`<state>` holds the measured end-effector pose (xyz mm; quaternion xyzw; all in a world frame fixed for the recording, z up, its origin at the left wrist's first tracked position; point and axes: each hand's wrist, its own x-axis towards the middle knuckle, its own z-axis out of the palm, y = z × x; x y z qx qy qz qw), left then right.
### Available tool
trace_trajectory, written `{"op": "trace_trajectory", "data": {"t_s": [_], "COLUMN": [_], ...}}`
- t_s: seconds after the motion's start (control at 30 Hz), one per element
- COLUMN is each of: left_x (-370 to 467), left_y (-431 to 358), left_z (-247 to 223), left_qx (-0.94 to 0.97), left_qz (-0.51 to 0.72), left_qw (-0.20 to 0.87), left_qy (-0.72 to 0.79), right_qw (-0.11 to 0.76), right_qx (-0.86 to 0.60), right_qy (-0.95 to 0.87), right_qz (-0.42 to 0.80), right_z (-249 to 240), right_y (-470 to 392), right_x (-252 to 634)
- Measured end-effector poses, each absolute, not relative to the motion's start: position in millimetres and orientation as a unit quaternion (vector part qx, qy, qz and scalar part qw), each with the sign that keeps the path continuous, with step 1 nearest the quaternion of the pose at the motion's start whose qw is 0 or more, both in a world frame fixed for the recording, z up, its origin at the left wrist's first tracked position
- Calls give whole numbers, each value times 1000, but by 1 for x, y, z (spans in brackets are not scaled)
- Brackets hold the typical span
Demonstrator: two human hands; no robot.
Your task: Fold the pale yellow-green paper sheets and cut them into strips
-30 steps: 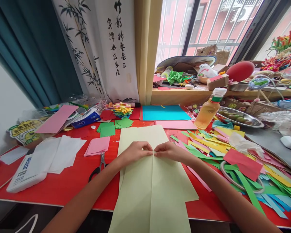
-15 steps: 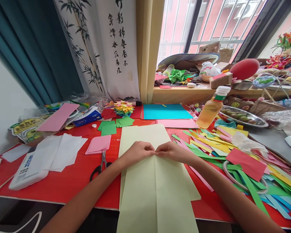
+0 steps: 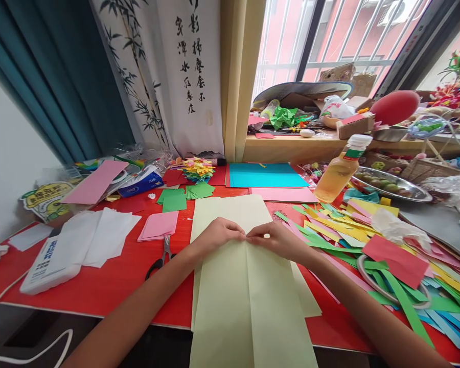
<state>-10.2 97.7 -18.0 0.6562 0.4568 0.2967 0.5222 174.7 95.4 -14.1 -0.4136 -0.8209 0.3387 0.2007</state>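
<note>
left hand (image 3: 223,232) and right hand (image 3: 271,238) meet at the fingertips, both pinching a pale sheet (image 3: 226,301) where its crease reaches the far end, seemingly to steady it, as it overhangs the table's near edge (image 3: 111,294); scissors (image 3: 166,249) lie left, perhaps for reach.

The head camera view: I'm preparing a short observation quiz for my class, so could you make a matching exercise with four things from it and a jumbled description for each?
Column one
1. Pale green sheet
2. Scissors
3. Bottle
4. Metal dish

Column two
A. By the near edge of the pink cards
B. Holding small round things
C. At the fingertips of the left hand and the right hand
D. Capped in white, with amber contents

Right pairs: 1-C, 2-A, 3-D, 4-B
</note>
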Motion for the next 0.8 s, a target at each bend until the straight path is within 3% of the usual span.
{"op": "trace_trajectory", "data": {"t_s": [0.8], "left_x": [-14], "left_y": [96], "left_z": [-17], "left_qx": [566], "left_qz": [272], "left_qw": [632], "left_qy": [455], "right_qw": [214], "right_qx": [-368], "right_qy": [-870], "right_qz": [249], "right_z": [-17], "right_y": [93], "right_x": [172]}}
